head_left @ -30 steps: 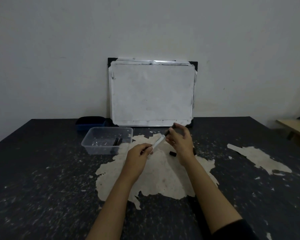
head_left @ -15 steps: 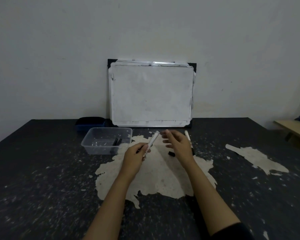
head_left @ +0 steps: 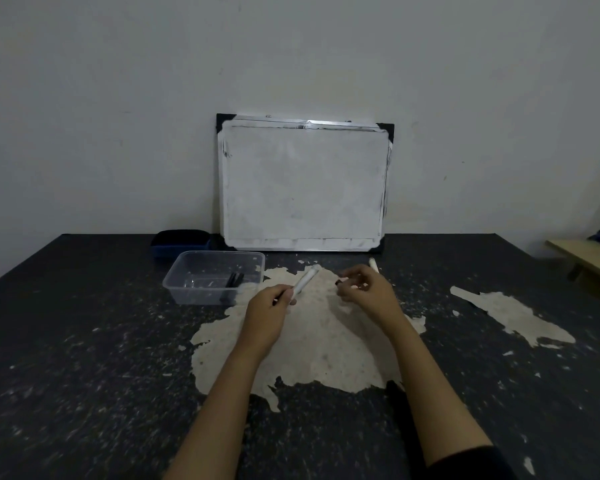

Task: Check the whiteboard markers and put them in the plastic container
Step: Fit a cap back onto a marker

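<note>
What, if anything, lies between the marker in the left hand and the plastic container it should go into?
Nothing visible does. The left hand holds the marker just right of the plastic container, whose top is open, and only bare table lies between them.

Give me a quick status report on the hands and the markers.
Left hand gripping a white marker, pointed at the whiteboard. Right hand pinching a small dark piece, likely the cap. Container holds dark markers. Nothing in the way.
</note>
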The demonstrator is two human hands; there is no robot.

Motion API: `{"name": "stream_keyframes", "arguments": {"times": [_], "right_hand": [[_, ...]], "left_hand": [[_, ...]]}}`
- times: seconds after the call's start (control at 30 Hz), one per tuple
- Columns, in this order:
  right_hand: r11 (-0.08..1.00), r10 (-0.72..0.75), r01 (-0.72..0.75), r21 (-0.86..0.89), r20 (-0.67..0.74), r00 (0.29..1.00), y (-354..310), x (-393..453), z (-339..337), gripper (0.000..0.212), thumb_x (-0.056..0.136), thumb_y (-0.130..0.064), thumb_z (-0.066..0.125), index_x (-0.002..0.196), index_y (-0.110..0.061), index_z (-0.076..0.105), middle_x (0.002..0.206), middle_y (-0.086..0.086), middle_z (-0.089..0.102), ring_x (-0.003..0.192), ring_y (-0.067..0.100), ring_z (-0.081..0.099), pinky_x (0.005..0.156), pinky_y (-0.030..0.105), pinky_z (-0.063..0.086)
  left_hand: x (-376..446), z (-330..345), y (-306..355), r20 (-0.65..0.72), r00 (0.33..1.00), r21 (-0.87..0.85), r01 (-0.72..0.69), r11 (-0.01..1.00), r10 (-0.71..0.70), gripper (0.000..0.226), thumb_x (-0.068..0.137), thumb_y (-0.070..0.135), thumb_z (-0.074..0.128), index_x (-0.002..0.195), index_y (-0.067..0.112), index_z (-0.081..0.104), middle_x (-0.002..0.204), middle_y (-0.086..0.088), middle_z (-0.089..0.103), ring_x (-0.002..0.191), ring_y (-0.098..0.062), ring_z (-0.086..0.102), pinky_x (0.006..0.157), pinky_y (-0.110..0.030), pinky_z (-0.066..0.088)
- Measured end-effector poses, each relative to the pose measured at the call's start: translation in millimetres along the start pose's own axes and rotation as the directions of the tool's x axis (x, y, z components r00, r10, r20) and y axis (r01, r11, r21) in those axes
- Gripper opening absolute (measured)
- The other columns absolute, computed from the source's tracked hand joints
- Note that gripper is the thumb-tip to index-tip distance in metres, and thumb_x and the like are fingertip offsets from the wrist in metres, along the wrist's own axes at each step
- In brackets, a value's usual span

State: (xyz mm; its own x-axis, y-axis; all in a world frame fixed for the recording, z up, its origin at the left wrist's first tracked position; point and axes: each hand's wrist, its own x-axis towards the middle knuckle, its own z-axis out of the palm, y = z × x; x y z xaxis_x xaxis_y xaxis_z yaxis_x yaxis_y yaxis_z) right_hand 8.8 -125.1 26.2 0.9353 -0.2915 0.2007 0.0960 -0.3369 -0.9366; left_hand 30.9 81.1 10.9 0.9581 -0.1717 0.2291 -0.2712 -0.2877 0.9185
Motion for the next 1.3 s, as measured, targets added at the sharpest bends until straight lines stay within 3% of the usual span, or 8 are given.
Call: {"name": "stream_keyframes", "arguments": {"times": [0.1,0.27,0.53,0.77,0.93,1.17,1.23,1.3], "right_hand": [[0.929,0.008,-0.009,0.369,0.004,1.0,-6.8,0.2,2.5,0.019,0.089,-0.003,0.069,0.105,0.006,0.065,0.094,0.018,0.072,0.089,0.03,0.074,0.079,0.029,0.062],[0.869,-0.022,-0.007,0.494,0.052,0.998,-11.6,-0.3,8.0,0.012,0.092,-0.006,0.066,0.101,-0.002,0.072,0.094,0.012,0.075,0.089,0.02,0.074,0.08,0.021,0.06],[0.897,-0.054,0.018,0.442,0.069,0.996,-11.5,-1.0,8.6,0.015,0.092,-0.004,0.064,0.099,-0.011,0.075,0.096,0.01,0.076,0.089,0.018,0.073,0.078,0.019,0.058],[0.948,-0.137,0.095,0.303,0.121,0.983,-18.9,-4.6,6.3,0.021,0.089,-0.001,0.067,0.108,-0.004,0.076,0.104,0.009,0.077,0.096,0.015,0.073,0.082,0.02,0.057],[0.955,-0.112,0.07,0.288,0.135,0.984,-18.6,-4.3,5.3,0.024,0.087,-0.004,0.071,0.11,0.001,0.073,0.095,0.015,0.075,0.082,0.016,0.073,0.076,0.022,0.059],[0.958,-0.132,0.083,0.274,0.169,0.977,-24.8,-7.4,10.1,0.016,0.087,-0.005,0.071,0.101,0.001,0.076,0.086,0.013,0.075,0.075,0.014,0.07,0.071,0.022,0.059],[0.973,-0.183,0.157,0.168,0.147,0.972,-26.4,-8.4,12.9,0.009,0.09,-0.01,0.069,0.096,-0.005,0.074,0.08,0.011,0.074,0.07,0.014,0.069,0.067,0.025,0.058],[0.954,-0.275,0.29,-0.075,0.167,0.947,-27.7,-11.0,16.2,0.012,0.097,-0.023,0.06,0.095,-0.013,0.066,0.074,0.006,0.072,0.064,0.013,0.067,0.063,0.028,0.056]], "left_hand": [[-2.0,-1.6,1.2,0.021,0.999,0.054,-0.027,0.998,0.026,0.027,0.1,0.022,0.046,0.11,0.013,0.069,0.084,0.003,0.063,0.065,-0.01,0.049,0.055,-0.02,0.035],[-4.1,-1.9,5.3,0.064,0.996,0.057,-0.058,0.997,0.054,0.026,0.1,0.021,0.047,0.109,0.014,0.07,0.096,-0.004,0.067,0.074,-0.008,0.051,0.06,-0.018,0.034],[-4.4,-4.0,5.3,0.091,0.995,0.063,-0.055,0.997,0.049,0.026,0.1,0.023,0.046,0.109,0.017,0.07,0.09,0.001,0.065,0.069,-0.006,0.049,0.057,-0.019,0.032],[-4.9,-7.7,7.7,0.149,0.989,-0.006,0.022,1.0,-0.021,0.03,0.101,0.021,0.044,0.105,0.02,0.074,0.079,0.004,0.063,0.062,-0.007,0.046,0.053,-0.018,0.035],[-4.4,-16.7,6.7,0.311,0.944,-0.194,0.181,0.964,-0.115,0.031,0.1,0.024,0.047,0.102,0.015,0.077,0.075,0.002,0.063,0.054,-0.007,0.042,0.048,-0.019,0.031],[-5.8,-24.5,12.8,0.364,0.928,-0.228,0.164,0.96,-0.072,0.028,0.092,0.039,0.058,0.103,0.021,0.077,0.071,0.003,0.053,0.046,-0.005,0.037,0.041,-0.018,0.026],[-6.8,-27.5,14.3,0.382,0.921,-0.243,0.174,0.954,-0.07,0.03,0.09,0.042,0.059,0.102,0.022,0.077,0.068,0.004,0.053,0.045,-0.006,0.035,0.043,-0.022,0.023],[-8.3,-29.3,15.8,0.406,0.911,-0.265,0.188,0.946,-0.068,0.03,0.091,0.041,0.059,0.101,0.02,0.078,0.066,0.005,0.051,0.045,-0.007,0.033,0.043,-0.023,0.022]]}}
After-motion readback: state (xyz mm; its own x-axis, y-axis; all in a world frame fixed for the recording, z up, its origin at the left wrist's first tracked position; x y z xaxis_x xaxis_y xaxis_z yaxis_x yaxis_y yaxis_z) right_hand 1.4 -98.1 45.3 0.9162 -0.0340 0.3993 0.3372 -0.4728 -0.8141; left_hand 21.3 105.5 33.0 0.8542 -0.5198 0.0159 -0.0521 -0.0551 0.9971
